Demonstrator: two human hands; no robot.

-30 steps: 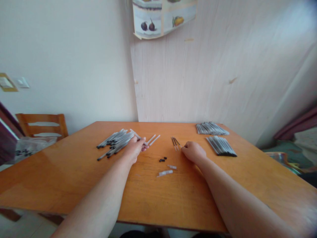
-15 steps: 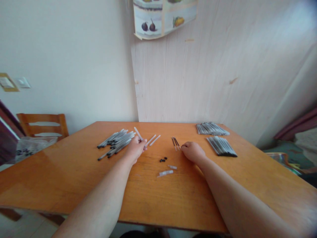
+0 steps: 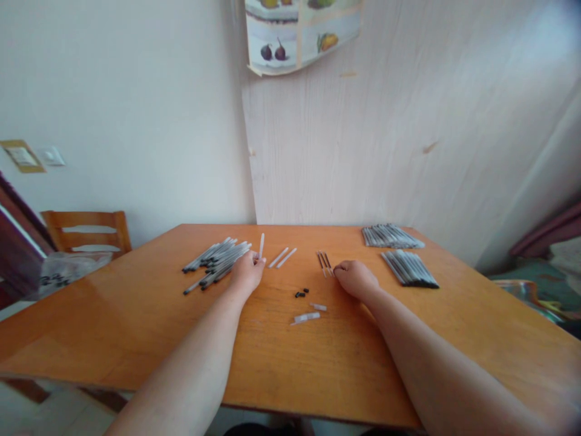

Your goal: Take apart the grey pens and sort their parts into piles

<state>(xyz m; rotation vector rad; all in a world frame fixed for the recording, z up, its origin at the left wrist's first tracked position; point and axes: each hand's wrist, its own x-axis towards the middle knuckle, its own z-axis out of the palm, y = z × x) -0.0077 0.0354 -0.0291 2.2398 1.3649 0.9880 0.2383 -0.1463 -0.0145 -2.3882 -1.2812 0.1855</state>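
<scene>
While left hand [image 3: 246,272] pinches tube [image 3: 262,244]; right hand [image 3: 356,277] curled, hold unclear; wooden table [image 3: 272,363]; wall poster [image 3: 279,37]

The table [image 3: 290,369] is showing smooth, glossy wood, and the chair [image 3: 86,238] is looking wooden. The 2 white tubes [image 3: 287,257] are appearing as semi-clear plastic, while the bag [image 3: 88,261] is looking like thin, wrinkled plastic. The poster [image 3: 272,63] is resembling paper.

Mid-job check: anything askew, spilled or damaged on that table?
No spill or obvious damage shows on the table. Only the loose pile of tubes by the left hand looks untidy: they lie unevenly fanned, and one tube juts out at the near left, whereas the near right bundle lies in a neat row.
</scene>
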